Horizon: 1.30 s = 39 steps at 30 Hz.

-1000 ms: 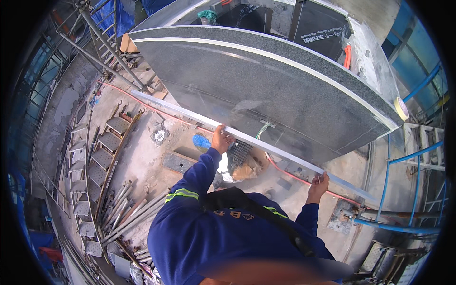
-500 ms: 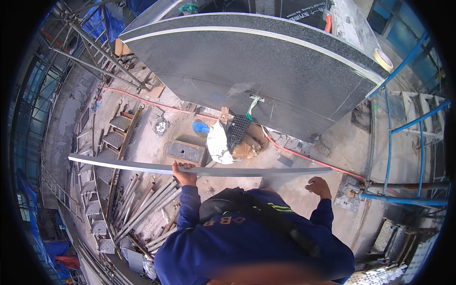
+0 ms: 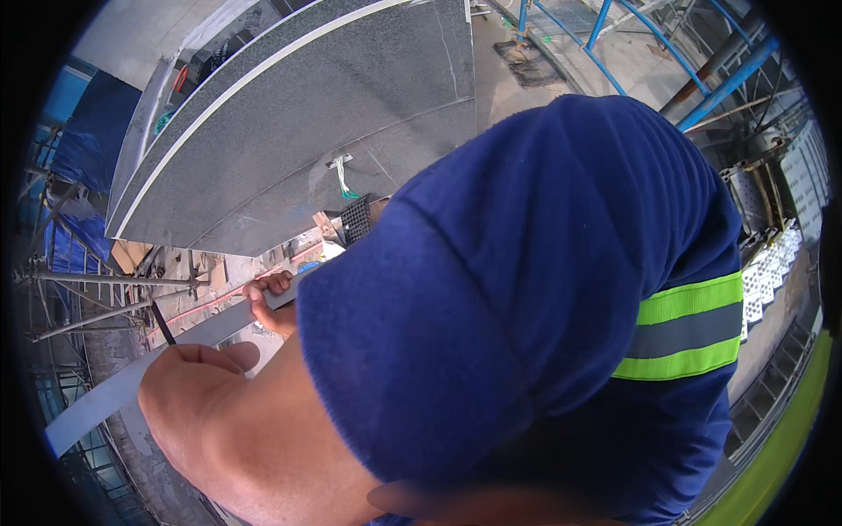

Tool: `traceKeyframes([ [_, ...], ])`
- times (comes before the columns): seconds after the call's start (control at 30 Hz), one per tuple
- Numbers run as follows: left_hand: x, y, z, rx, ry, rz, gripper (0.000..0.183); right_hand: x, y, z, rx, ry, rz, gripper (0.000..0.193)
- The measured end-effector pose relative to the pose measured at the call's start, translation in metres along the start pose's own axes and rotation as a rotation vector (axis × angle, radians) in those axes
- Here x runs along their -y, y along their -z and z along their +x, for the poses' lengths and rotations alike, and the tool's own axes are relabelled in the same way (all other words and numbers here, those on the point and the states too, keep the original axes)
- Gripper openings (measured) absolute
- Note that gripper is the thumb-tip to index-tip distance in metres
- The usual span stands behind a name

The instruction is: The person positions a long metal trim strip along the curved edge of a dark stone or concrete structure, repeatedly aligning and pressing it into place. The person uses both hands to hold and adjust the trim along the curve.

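Observation:
A long, flat, light grey strip (image 3: 101, 405) runs slantwise across the left side, its near end at the lower left. My left hand (image 3: 272, 302) is wrapped round it farther along, partly hidden by my right arm. My right arm reaches across my body to the left. At its end my right hand (image 3: 200, 366) pinches a thin dark pencil-like stick (image 3: 163, 323) just over the strip. The stick's upper end points up; whether its lower tip touches the strip is hidden by the fingers.
A large dark grey stone-clad block (image 3: 307, 114) with a pale line along its top edge stands ahead. Green-white wires (image 3: 343, 180) hang from an opening in it. Scaffold poles (image 3: 114, 280) rise at the left, blue railing (image 3: 605, 44) at the upper right. A black plastic crate (image 3: 355, 219) lies by the block.
My right hand, held apart with curled fingers before, has crossed to the left and now holds the dark stick at the strip. The view has turned, and the strip now slants.

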<state>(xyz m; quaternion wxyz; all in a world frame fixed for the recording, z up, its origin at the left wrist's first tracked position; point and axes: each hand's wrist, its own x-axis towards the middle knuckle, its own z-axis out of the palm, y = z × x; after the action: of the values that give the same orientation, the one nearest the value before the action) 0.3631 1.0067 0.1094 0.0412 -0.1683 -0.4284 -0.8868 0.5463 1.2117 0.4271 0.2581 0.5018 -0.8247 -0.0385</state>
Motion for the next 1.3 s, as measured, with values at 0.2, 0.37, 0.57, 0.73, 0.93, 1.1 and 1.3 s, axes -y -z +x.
traceKeyframes([
  [0.2,0.059,-0.041,-0.028,0.077,0.134,0.164,0.022,0.02,0.053,0.001,0.346,0.237,-0.358,0.033],
  [0.37,0.108,-0.077,-0.058,0.034,0.017,0.443,0.02,0.005,0.109,-0.104,0.599,-0.178,-0.089,0.042],
  [0.57,0.175,-0.16,-0.097,0.11,0.167,0.295,0.026,-0.004,0.058,-0.441,0.039,-1.114,0.258,0.021],
  [0.73,0.193,-0.239,-0.109,0.182,0.18,0.369,0.027,0.136,-0.091,-0.677,-0.785,-2.241,0.703,0.034],
  [0.93,0.227,-0.318,-0.098,0.318,0.217,0.455,0.032,0.278,-0.162,-0.724,-0.622,-2.516,1.048,0.042],
  [1.1,0.281,-0.373,-0.083,0.436,0.278,0.555,0.033,0.174,-0.151,-0.731,-0.443,-2.245,0.922,0.036],
  [1.3,0.373,-0.428,-0.057,0.567,0.384,0.688,0.038,0.025,-0.146,-0.738,-0.332,-2.028,0.654,0.03],
])
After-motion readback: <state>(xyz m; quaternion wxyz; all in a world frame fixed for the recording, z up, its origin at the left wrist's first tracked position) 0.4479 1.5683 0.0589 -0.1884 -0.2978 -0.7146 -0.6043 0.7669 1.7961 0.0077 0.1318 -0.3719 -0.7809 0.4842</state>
